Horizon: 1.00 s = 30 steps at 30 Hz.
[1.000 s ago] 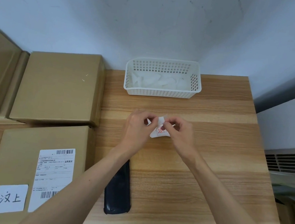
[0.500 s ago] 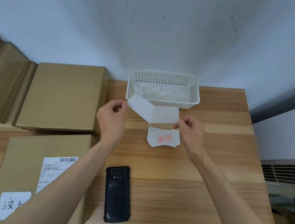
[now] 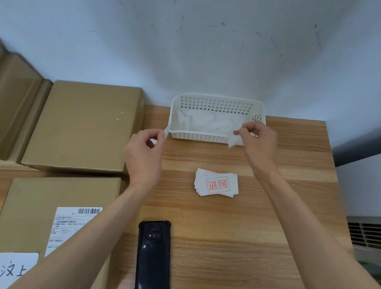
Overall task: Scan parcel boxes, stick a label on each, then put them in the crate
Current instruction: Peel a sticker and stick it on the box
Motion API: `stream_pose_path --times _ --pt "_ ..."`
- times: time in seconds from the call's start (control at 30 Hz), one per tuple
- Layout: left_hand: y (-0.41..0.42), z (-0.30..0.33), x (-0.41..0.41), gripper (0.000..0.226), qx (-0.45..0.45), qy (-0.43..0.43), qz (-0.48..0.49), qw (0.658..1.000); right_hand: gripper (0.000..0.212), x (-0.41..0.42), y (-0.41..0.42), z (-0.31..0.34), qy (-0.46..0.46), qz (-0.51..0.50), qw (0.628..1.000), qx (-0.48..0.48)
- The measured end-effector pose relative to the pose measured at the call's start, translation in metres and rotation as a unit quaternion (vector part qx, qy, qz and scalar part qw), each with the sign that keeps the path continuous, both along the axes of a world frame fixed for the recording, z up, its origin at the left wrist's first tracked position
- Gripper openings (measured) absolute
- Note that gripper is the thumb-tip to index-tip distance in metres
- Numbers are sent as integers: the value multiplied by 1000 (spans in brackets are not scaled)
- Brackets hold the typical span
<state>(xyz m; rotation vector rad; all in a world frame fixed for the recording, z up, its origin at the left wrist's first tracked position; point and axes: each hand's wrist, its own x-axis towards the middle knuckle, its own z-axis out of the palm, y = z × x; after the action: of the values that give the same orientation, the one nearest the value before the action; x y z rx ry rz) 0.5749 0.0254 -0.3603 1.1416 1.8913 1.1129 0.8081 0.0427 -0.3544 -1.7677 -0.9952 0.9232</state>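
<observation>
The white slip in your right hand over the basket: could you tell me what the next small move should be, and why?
Probably let go of it. The right hand pinches the white slip right at the white basket, which already holds similar white scraps, so it looks like peeled backing. The left hand pinches another white piece, likely the label, and the box beside it seems its likely target.

Both forearms are bare all the way to the frame edge, no sleeves showing. Left hand [image 3: 143,160] and right hand [image 3: 258,142] are ungloved too.
</observation>
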Motion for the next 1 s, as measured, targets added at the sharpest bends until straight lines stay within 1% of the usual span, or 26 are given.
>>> stream_pose_path --times 0.1,0.2,0.27,0.33,0.43,0.53,0.67,0.73,0.83,0.93,1.0 --pt "-3 2 7 16 5 20 -26 999 15 5 19 -5 10 -7 1000 1" --pt "-6 6 15 13 6 21 -35 999 22 8 32 -9 -16 -19 1000 -11" --pt "-7 6 18 12 8 19 -40 999 23 9 36 -12 -28 -20 999 -28" --pt "-8 6 21 12 12 16 -47 999 20 10 39 -16 -45 -32 997 -45" --pt "-11 7 24 16 22 20 -63 998 6 13 39 -21 -85 -40 993 -72" --pt "-13 6 27 9 33 43 -77 996 19 13 38 -24 -127 -40 988 -80" --pt "-14 2 30 8 41 57 -86 994 21 10 31 -19 -145 -10 986 -81" --pt "-15 -2 31 9 64 87 -98 989 22 4 24 -11 -125 13 988 -87" --pt "-18 -11 37 9 112 157 -122 974 28 -20 4 4 -37 54 993 -96" --pt "-23 -18 47 12 182 221 -155 945 27 -43 -19 5 58 84 990 -98" --pt "-26 -25 50 11 233 256 -177 921 25 -51 -31 1 98 79 987 -98"
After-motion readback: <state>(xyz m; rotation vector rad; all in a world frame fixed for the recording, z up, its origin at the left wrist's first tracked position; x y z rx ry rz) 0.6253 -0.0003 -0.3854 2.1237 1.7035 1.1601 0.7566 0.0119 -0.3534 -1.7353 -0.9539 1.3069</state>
